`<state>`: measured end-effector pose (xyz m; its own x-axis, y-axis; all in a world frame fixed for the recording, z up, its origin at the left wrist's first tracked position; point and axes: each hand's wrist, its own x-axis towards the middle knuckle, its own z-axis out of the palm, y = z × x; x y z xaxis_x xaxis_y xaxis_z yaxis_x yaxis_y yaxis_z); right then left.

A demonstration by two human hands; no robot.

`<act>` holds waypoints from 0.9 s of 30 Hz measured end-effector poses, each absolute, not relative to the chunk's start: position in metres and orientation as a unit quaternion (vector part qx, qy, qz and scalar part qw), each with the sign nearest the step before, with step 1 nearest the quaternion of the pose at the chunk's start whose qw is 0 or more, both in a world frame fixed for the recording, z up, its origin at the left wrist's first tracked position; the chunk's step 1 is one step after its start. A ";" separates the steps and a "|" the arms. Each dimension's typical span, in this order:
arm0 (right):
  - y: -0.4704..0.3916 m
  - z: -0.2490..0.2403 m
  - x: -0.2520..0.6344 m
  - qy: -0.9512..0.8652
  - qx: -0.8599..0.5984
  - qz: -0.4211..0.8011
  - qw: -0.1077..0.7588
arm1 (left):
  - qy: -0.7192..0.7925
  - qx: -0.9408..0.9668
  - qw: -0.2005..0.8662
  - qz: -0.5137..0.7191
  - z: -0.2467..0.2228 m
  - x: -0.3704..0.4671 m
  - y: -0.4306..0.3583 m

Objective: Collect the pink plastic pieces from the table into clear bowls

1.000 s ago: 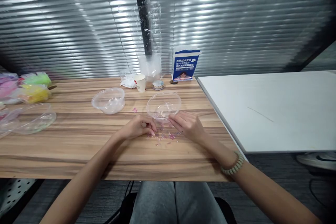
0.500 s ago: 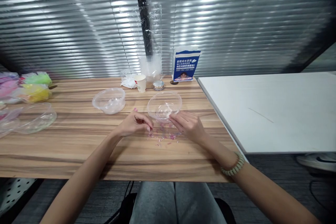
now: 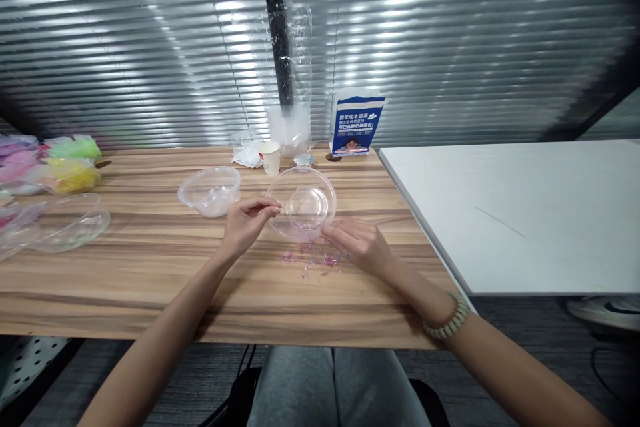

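The left hand (image 3: pixel 246 223) pinches the near rim of the clear bowl (image 3: pixel 303 203), tipping it up off the wooden surface (image 3: pixel 150 267) just beside the fingers, while the right hand (image 3: pixel 356 244) rests open, fingertips touching scattered pink bits (image 3: pixel 313 260).

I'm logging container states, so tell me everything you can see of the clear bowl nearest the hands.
The clear bowl is round, thin, see-through plastic with a flat circular base and a wide rim. It is tilted up on its near edge, its opening facing the camera. The left hand pinches its left rim; the right hand lies flat beside its lower right edge. It sits on the wooden table, just behind scattered pink bits.
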<state>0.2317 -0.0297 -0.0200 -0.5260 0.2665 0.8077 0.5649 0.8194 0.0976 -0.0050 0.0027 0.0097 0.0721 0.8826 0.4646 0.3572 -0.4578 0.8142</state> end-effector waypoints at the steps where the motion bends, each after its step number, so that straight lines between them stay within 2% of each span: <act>1: -0.031 -0.019 0.231 -0.856 -0.240 -0.179 0.421 | 0.455 0.699 0.235 0.499 0.009 -0.005 0.002; 6: -0.034 -0.015 0.230 -0.860 -0.218 -0.200 0.416 | 0.446 0.758 0.120 0.460 0.006 -0.003 -0.001; 14: -0.037 -0.011 0.225 -0.873 -0.179 -0.199 0.409 | 0.408 0.788 0.026 0.461 0.002 -0.002 0.002; 27: -0.038 -0.013 0.224 -0.872 -0.171 -0.207 0.409 | 0.281 0.879 -0.024 0.384 -0.010 -0.003 0.008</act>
